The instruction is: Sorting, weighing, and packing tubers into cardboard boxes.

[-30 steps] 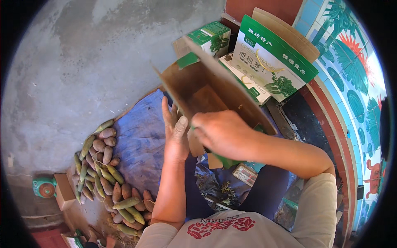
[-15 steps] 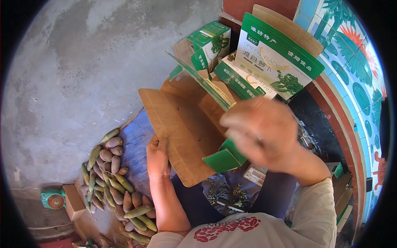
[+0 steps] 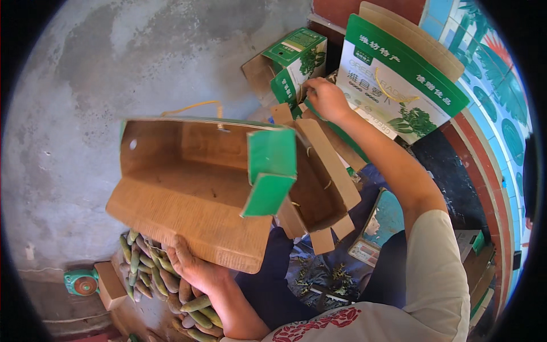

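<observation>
My left hand (image 3: 196,268) grips the lower brown flap of an open cardboard gift box (image 3: 188,165), its thumb on the inner face. The box is tilted with its inside toward me; nothing shows in it, and a yellow cord handle (image 3: 191,107) sticks up along its far edge. Green end flaps (image 3: 272,162) hang at its right side. Beyond it, my right hand (image 3: 327,100) reaches to the back with curled fingers, close to a green and white carton (image 3: 299,57). What those fingers pinch is hidden. A second open brown carton (image 3: 322,176) stands between the two arms.
A large green and white box (image 3: 393,74) with a leafy print leans at the back right. Green radishes (image 3: 196,303) and reddish-brown tubers (image 3: 170,280) lie heaped at lower left. A blue-green scale-like plate (image 3: 387,214) and leafy scraps (image 3: 342,277) are by my legs.
My left hand has swung the open box left and turned it, baring the second carton. My right hand has moved from beside the box up and away to the cartons at the back.
</observation>
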Available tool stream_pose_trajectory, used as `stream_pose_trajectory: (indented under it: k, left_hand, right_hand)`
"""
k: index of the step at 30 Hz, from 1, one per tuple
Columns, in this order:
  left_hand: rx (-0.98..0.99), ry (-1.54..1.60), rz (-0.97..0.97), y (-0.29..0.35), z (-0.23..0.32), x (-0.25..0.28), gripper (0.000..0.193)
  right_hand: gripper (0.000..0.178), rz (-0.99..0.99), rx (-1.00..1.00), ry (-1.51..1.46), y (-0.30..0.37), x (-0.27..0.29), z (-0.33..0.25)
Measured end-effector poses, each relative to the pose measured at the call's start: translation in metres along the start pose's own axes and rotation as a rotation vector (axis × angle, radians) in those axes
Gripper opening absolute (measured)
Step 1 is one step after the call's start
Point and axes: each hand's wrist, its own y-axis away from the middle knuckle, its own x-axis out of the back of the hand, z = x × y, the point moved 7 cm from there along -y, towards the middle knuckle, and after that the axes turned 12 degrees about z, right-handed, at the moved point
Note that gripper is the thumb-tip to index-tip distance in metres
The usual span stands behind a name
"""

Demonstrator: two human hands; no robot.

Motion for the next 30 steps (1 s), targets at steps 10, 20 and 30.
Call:
stream_pose_trajectory:
  k: [10, 20, 30]
  left_hand:
    - [-0.224, -0.245, 0.214, -0.020, -0.003, 0.022, 0.028]
    - [-0.340, -0.441, 0.283, -0.023, 0.002, 0.025, 0.043]
    - [-0.264, -0.271, 0.243, -0.018, -0.005, 0.027, 0.035]
  right_hand:
    - [0.058, -0.426, 0.220, 0.392, -0.054, -0.180, 0.037]
    - [0.024, -0.317, 0.317, 0.610, -0.047, -0.181, 0.087]
    - [0.016, 0.487, 0.282, 0.078, -0.127, 0.018, -0.019]
